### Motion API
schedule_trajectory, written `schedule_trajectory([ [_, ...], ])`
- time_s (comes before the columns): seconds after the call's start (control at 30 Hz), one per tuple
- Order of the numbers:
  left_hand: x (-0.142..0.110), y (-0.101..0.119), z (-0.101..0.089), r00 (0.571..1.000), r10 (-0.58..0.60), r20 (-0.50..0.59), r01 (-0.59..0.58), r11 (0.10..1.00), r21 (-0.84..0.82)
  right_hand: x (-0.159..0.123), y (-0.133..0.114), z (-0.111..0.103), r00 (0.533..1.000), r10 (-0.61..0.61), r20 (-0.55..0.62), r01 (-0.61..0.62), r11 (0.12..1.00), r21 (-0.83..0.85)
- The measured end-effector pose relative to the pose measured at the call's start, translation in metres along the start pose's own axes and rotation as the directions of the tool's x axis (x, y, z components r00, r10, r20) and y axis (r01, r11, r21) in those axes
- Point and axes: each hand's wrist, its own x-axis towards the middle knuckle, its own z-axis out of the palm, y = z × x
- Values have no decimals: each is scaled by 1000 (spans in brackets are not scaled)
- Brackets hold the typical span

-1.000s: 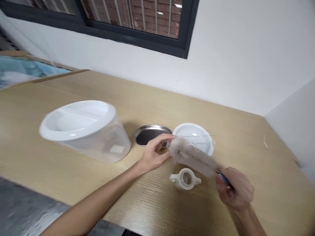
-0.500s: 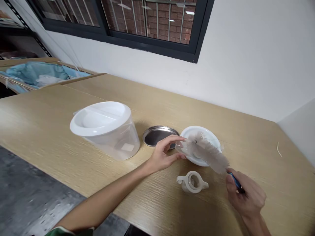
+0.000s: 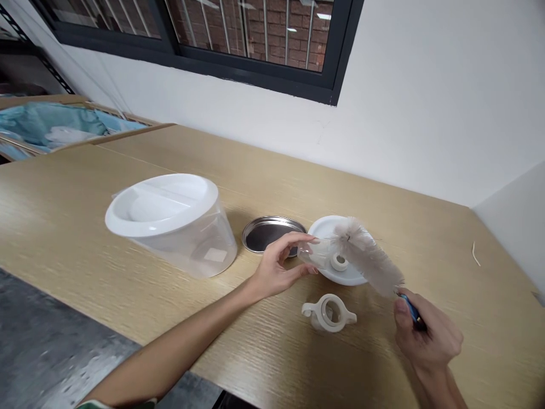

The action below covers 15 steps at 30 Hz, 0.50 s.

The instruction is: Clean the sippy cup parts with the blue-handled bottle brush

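Note:
My left hand [image 3: 276,267] pinches the base of a clear plastic bottle [image 3: 313,254], held on its side above the wooden table [image 3: 128,295]. My right hand [image 3: 428,338] grips the blue handle of a grey bristle bottle brush [image 3: 368,258]. The brush head lies at the bottle's open end, over a white round plate [image 3: 347,276]. A small white ring [image 3: 339,262] rests on that plate. In front of the plate, between my hands, a white collar with two side handles [image 3: 328,313] lies on the table.
A large clear container with a white lid [image 3: 170,221] lies tilted at the left. A round metal dish [image 3: 272,233] sits behind my left hand. A cardboard box with blue plastic [image 3: 55,125] stands far left. White walls close off the back and right.
The brush head has slid rightward out of the bottle, and my right hand drew back with it. My left hand still holds the bottle. The camera view shifted.

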Motion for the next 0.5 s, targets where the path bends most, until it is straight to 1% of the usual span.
schedule_trajectory([
  [0.1, 0, 2, -1, 1000, -20, -2, 20, 1000, 22, -1, 1, 0, 1000, 7, -18, -8, 1000, -14],
  [0.2, 1, 4, -1, 1000, -9, 12, 8, 998, 60, 0, 1, 1, 1000, 5, 9, -5, 1000, -15],
  [0.4, 2, 10, 1, 990, 113, 89, -128, 975, 181, 2, -3, 4, 998, -21, 56, 19, 1000, 24],
  [0.5, 2, 10, 2, 982, 142, 122, -166, 963, 214, 2, -5, 6, 997, -27, 75, 23, 999, 44],
])
